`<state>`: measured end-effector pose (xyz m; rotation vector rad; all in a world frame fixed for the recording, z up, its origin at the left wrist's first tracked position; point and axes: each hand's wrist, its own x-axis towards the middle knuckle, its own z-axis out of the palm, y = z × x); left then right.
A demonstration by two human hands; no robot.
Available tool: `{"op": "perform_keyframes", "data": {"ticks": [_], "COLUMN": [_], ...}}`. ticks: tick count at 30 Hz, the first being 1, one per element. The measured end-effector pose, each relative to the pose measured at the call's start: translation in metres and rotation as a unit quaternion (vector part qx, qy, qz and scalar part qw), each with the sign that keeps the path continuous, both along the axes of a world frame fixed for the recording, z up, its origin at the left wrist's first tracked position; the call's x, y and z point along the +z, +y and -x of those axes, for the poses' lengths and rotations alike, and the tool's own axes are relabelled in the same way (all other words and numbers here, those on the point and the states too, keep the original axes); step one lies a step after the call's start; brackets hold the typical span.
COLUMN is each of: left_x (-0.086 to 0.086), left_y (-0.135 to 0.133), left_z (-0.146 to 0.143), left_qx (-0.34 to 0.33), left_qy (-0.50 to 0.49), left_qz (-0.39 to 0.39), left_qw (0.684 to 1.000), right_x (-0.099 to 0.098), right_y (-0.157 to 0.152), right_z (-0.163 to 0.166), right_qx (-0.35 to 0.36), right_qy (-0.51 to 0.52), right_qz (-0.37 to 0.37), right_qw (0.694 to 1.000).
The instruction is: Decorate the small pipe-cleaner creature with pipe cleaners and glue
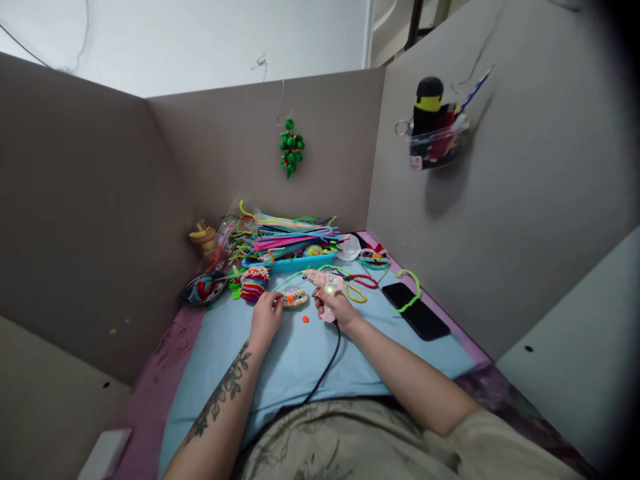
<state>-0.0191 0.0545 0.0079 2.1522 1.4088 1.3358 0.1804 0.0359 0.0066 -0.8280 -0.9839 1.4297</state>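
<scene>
"Which hand is nearer?"
"My left hand (267, 313): its fingers seem to pinch the cream-edged piece (296, 299), lying at their three o'clock, long axis nine to three."
"Room?"
"Blue cloth (290, 353) toward six; at three, my right hand (339, 309) has its fingers round the glue gun (323, 279), the phone (423, 320) beyond."

Head-height view, forward and down, blue cloth (290, 363) below

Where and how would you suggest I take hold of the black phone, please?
I'd pinch the black phone by the long edges of its near end, coming from the near right: it lies flat, and the bright green pipe cleaner crosses its farther part.
</scene>
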Motion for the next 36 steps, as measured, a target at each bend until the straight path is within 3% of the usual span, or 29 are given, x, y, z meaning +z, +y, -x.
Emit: {"op": "perform_keyframes", "data": {"ticks": [7,23,28,31,33,36], "left_x": [-0.003,-0.002,0.0,0.003,0.006,0.01], "left_y": [0.01,0.008,0.004,-0.002,-0.008,-0.018], "left_z": [0.0,-0.005,-0.004,-0.006,-0.009,-0.016], "left_qx": [-0.002,-0.016,-0.022,-0.037,-0.067,-0.113], "left_qy": [0.093,0.169,0.091,-0.033,-0.133,-0.236], "left_qz": [0.033,0.029,0.04,0.093,0.171,0.303], "left_qw": [0.995,0.985,0.995,0.995,0.974,0.916], "right_x": [-0.006,-0.006,-0.006,-0.007,-0.008,-0.01], "right_y": [0.001,-0.001,-0.002,-0.001,0.0,0.0], "right_z": [0.002,0.003,0.003,0.006,0.009,0.015], "right_qx": [-0.006,0.002,0.0,-0.024,-0.046,-0.068], "right_qy": [-0.016,-0.029,-0.036,-0.047,-0.047,-0.024], "right_qz": [0.014,0.015,0.016,0.013,0.002,-0.017], "right_qw": [1.0,0.999,0.999,0.999,0.998,0.997]}}
